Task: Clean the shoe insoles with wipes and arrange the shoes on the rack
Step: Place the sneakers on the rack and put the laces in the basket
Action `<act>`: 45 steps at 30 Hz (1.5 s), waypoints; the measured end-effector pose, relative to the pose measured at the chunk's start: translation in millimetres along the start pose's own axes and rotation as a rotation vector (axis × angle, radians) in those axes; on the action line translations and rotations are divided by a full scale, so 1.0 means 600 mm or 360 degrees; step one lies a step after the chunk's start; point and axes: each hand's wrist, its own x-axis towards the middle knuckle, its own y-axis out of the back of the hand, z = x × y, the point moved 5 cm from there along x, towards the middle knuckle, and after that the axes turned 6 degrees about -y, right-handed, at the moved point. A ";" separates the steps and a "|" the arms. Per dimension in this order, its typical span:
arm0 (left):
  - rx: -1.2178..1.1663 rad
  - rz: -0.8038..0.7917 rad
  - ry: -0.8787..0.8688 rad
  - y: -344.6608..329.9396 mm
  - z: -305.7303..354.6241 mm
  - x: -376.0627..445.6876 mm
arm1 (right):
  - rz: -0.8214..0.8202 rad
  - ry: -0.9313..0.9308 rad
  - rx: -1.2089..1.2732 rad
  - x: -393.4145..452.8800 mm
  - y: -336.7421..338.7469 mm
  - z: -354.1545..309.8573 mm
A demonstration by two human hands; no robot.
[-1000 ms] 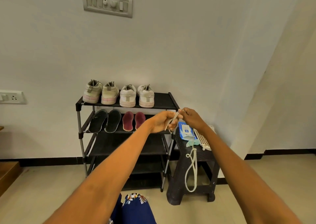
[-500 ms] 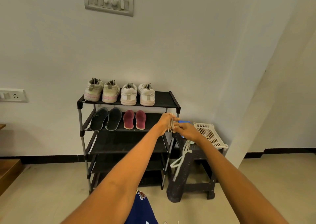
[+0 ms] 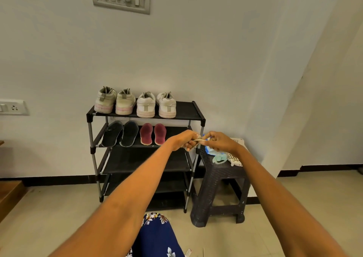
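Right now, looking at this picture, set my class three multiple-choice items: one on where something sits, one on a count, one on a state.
1. Where do the insoles lie?
A. top shelf
B. second shelf
C. floor

2. How many shoes stand on the rack?
A. two
B. four
C. six

3. What are the hands doing?
A. hanging idle
B. lifting a shoe
C. pinching a small pale strip between them

Answers:
1 B, they lie just below the shoes.
2 B, four pale sneakers line the top shelf.
3 C, the left hand and right hand meet on the strip.
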 end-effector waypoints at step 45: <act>-0.0744 -0.0002 -0.0197 -0.014 0.010 -0.023 | 0.0576 0.0116 0.0386 0.002 0.022 -0.044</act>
